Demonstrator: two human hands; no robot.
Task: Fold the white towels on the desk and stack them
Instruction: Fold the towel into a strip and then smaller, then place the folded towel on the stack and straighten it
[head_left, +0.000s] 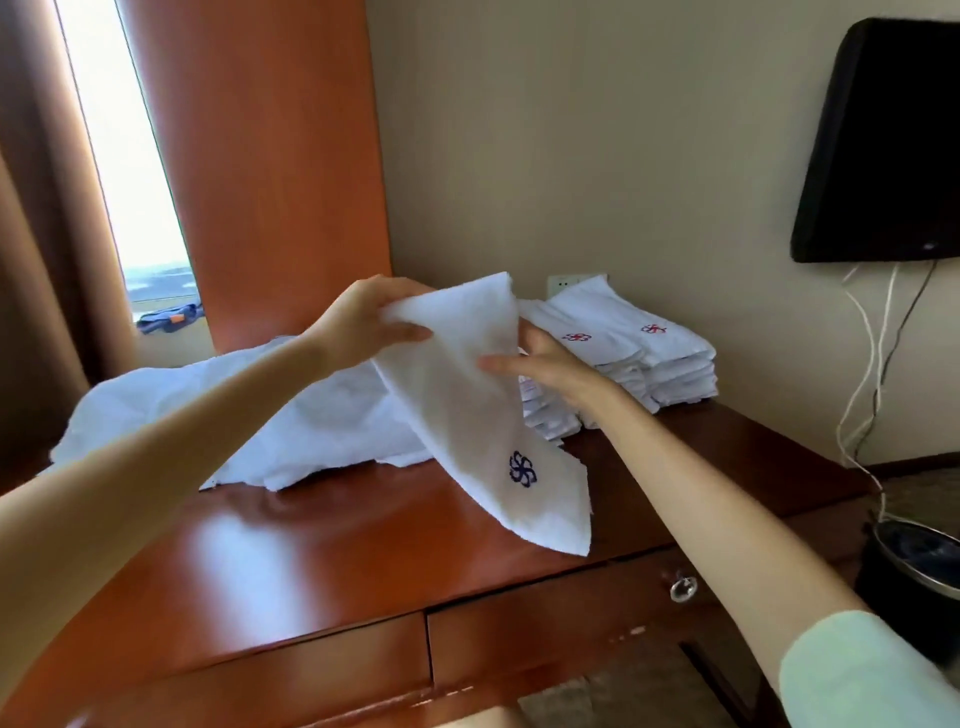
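Above the desk (363, 545), the left hand (363, 322) and right hand (545, 364) pinch one white towel (467, 410) between thumb and fingers (408, 332), apparently starting its fold; next it wants squaring, then the far-right stack (654, 353).

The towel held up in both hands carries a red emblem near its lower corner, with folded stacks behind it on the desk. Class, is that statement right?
One detail is wrong. The emblem on the towel held by the left hand and right hand is dark blue, not red; the head view shows it. The folded stacks do sit behind it on the desk.
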